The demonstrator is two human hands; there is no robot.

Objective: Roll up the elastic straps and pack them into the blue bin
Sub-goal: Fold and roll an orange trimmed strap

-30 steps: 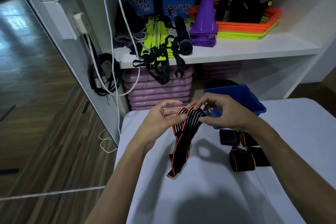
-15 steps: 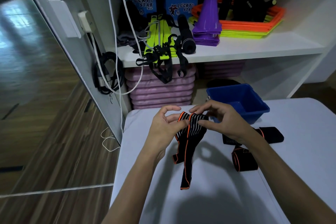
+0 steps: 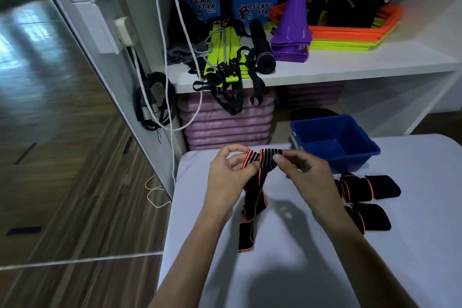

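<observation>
Left hand (image 3: 228, 172) and right hand (image 3: 303, 170): both pinched on the top end of one strap (image 3: 260, 170), held above the desk (image 3: 287, 270). Strap judged light, limp, stretchy; best gripped at its end. Blue bin (image 3: 350, 157) beyond, apparently empty.

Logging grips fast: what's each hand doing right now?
Left hand: pinching the striped elastic strap at its top.
Right hand: pinching the same strap's top edge.
</observation>
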